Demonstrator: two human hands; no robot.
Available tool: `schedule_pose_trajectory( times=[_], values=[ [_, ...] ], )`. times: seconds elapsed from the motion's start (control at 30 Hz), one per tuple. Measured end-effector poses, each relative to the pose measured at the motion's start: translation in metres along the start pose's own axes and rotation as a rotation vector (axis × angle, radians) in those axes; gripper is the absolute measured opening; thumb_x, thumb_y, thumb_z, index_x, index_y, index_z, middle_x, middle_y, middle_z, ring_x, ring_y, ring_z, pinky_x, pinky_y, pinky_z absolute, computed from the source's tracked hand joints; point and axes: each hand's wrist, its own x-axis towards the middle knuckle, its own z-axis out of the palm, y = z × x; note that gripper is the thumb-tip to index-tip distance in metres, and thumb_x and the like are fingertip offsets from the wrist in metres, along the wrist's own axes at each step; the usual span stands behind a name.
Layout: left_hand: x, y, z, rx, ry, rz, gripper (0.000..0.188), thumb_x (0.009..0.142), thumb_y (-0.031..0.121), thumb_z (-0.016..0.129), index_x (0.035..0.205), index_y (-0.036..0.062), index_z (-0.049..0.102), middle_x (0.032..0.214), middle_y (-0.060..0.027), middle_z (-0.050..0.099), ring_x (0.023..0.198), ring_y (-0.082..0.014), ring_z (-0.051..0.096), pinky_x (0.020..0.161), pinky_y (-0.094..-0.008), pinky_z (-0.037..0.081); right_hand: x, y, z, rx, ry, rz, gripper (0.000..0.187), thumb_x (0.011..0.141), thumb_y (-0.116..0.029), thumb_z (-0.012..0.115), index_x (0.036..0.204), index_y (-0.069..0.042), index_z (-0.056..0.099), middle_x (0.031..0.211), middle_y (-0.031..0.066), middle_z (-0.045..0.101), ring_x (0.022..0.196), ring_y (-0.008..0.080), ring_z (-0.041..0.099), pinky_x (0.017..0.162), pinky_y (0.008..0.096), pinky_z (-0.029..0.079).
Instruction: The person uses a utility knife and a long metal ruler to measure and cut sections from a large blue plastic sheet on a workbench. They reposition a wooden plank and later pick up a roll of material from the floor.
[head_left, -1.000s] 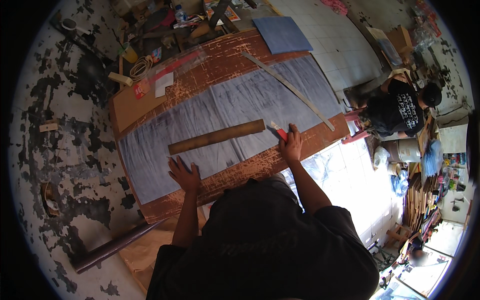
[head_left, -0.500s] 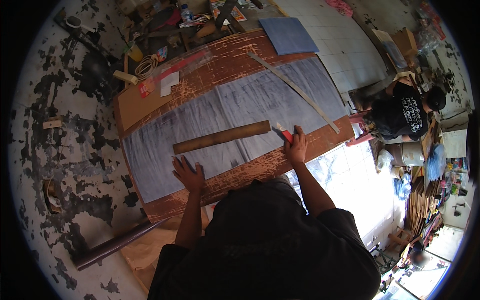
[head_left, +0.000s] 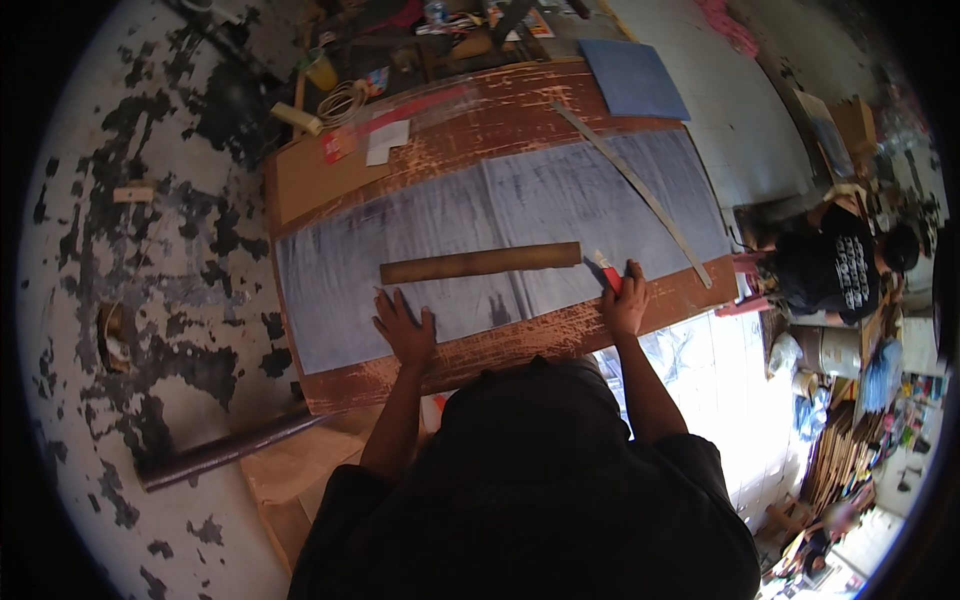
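A long grey-blue sheet (head_left: pixel 440 215), streaked like suede or leather, lies across the worn reddish-brown table (head_left: pixel 520 335). My left hand (head_left: pixel 405 328) rests flat on its near part with the fingers spread, just below a long brown strip (head_left: pixel 480 262). That strip lies on the sheet and may be wood or board. My right hand (head_left: pixel 627 305) is closed round a red-handled utility knife (head_left: pixel 612 279) at the sheet's near right edge; its pale tip points away from me. Farther right, a long metal ruler (head_left: pixel 640 188) lies slantwise over the sheet.
A blue square board (head_left: pixel 634 80) sits at the table's far right corner. Brown cardboard (head_left: pixel 318 182), white paper (head_left: pixel 388 142) and coiled cord (head_left: pixel 343 103) lie far left. A person in a black shirt (head_left: pixel 832 260) is at the right. A dark pole (head_left: pixel 230 450) lies lower left.
The whole view has shifted, so the table appears farther right and slightly turned. Both hands keep nearly the same places on the sheet, and the knife is still in my right hand.
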Motion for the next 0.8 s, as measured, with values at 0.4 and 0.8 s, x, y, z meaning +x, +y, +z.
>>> schedule_pose_trajectory(
  times=[0.4, 0.8],
  values=[
    [0.005, -0.008, 0.012, -0.099, -0.007, -0.015, 0.082, 0.093, 0.041, 0.067, 0.156, -0.0032, 0.038, 0.170, -0.0310, 0.015, 0.158, -0.0481, 0.011, 0.123, -0.0698, 0.008, 0.012, 0.000, 0.013, -0.004, 0.036, 0.026, 0.032, 0.096, -0.024, 0.069, 0.117, 0.000, 0.062, 0.137, 0.0207, 0.059, 0.129, 0.0412, 0.055, 0.107, 0.0537, 0.041],
    [-0.021, 0.075, -0.018, -0.843, -0.403, -0.023, 0.028, 0.096, 0.020, 0.068, 0.117, 0.0038, 0.074, 0.109, -0.0185, 0.074, 0.106, -0.0357, 0.069, 0.096, -0.0454, 0.053, 0.075, -0.066, 0.047, 0.426, -0.218, 0.295, 0.028, 0.095, -0.024, 0.075, 0.103, 0.002, 0.068, 0.090, 0.0155, 0.070, 0.084, 0.0269, 0.066, 0.080, 0.0406, 0.052]
  ],
)
